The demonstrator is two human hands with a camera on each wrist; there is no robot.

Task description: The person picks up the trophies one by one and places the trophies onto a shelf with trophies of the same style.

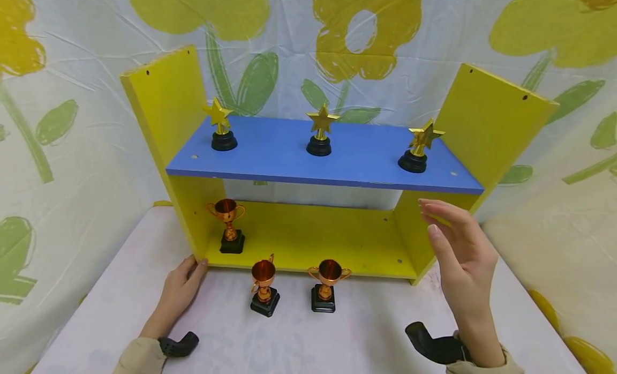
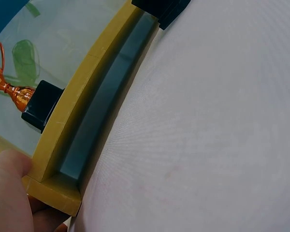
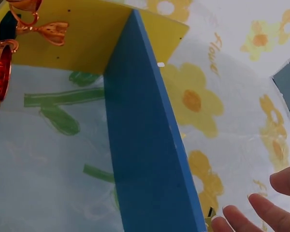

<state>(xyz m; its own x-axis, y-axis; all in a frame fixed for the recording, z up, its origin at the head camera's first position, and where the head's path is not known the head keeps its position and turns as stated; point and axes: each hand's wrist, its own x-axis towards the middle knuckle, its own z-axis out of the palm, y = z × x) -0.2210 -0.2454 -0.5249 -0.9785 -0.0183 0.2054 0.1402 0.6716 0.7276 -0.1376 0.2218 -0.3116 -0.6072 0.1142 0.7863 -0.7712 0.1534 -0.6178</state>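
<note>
My left hand (image 1: pixel 179 282) grips the shelf's front lower left corner; in the left wrist view its thumb (image 2: pixel 12 166) lies on one side of the yellow panel (image 2: pixel 55 191) and fingers show on the other. My right hand (image 1: pixel 465 256), holding nothing, is raised in front of the shelf's right side with fingers bent loosely and thumb apart. A bronze-coloured trophy cup (image 1: pixel 231 226) stands on the yellow bottom board (image 1: pixel 313 234) at the left. Two more trophy cups, one turned (image 1: pixel 264 285) and one facing front (image 1: pixel 328 285), stand on the table before the shelf.
Gold star trophies stand on the blue upper board (image 1: pixel 279 159) at left (image 1: pixel 222 130), middle (image 1: pixel 321 133) and right (image 1: pixel 418 149). Yellow side panels (image 1: pixel 496 117) rise above it. Flower-printed cloth (image 1: pixel 289 20) hangs behind, and a white cover (image 1: pixel 366 342) lies on the table.
</note>
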